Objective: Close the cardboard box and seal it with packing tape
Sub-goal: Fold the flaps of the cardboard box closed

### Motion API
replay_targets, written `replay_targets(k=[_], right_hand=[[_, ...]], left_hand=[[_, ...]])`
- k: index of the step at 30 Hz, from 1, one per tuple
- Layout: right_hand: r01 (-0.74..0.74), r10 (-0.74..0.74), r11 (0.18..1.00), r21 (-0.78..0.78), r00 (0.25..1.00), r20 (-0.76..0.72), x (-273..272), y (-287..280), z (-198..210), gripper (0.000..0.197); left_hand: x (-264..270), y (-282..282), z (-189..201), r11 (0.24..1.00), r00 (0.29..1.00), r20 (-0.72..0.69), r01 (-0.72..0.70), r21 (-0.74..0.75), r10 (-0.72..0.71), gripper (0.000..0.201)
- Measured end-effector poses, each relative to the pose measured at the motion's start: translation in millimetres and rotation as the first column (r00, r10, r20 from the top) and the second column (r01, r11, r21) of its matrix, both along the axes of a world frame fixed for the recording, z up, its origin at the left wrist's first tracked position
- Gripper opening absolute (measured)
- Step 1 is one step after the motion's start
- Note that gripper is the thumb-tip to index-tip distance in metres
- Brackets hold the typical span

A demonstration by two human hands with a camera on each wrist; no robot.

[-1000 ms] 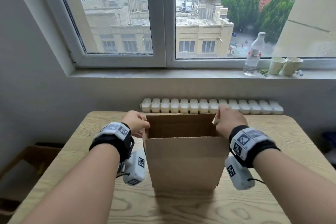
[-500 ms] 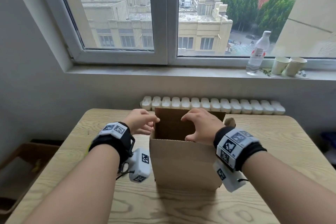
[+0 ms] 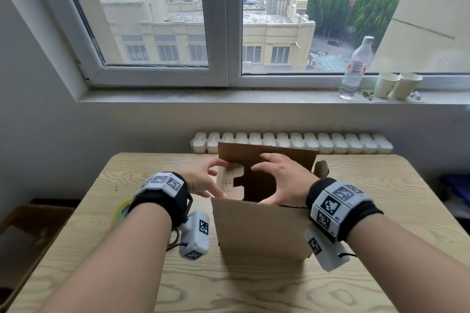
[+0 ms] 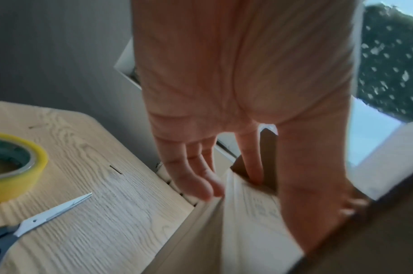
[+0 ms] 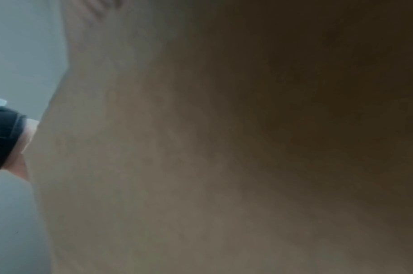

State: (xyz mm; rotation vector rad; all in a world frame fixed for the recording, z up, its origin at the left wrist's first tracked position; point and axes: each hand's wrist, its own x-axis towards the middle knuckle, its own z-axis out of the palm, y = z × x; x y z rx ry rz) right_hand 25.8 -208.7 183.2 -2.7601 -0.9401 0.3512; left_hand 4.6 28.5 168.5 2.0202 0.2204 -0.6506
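— Where do we stand?
— At a pale wood-grain desk (image 3: 381, 198) under a window (image 3: 229, 20); radiator (image 3: 292, 142) behind (bottle (image 3: 356, 66), two cups (image 3: 396, 85) on the sill).
— And the cardboard box (image 3: 262, 231)?
— Mid-desk. Our left hand (image 3: 203, 180) presses a side flap (image 3: 226, 180), fingers (image 4: 196, 178) straight; right hand (image 3: 284, 180) spread flat over the opening. Tape roll (image 4: 11, 166) and scissors (image 4: 37, 218) lie left.

There is 1 cardboard box (image 3: 262, 229) on 1 wooden table (image 3: 381, 185), with 2 hands over it: 1 left hand (image 3: 203, 180) and 1 right hand (image 3: 287, 180). Also on the table lie 1 roll of tape (image 4: 15, 166) and 1 pair of scissors (image 4: 37, 220). The windowsill holds 1 plastic bottle (image 3: 356, 68) and 2 paper cups (image 3: 396, 85).
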Motion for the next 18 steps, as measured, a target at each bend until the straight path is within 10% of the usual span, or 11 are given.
replay_targets(k=[6,12,18], right_hand=[[0.048,-0.047,0.997,0.057,0.999,-0.026,-1.2,-1.8,2.5,0.073],[0.346,-0.385,0.894,0.285,0.918,0.095,13.0,-38.9,28.6,0.006],[0.613,-0.61,0.749,0.252,0.786,-0.101,22.0,-90.2,29.5,0.016]], left_hand=[[8.3,-11.1,-12.4,0.99,0.998,0.065,0.007,0.14,-0.016,0.08],[14.1,-9.6,-18.4,0.989,0.998,0.064,0.02,0.144,-0.029,0.076],[9.3,-18.0,-15.6,0.982,0.997,0.064,0.027,0.186,-0.04,0.104]])
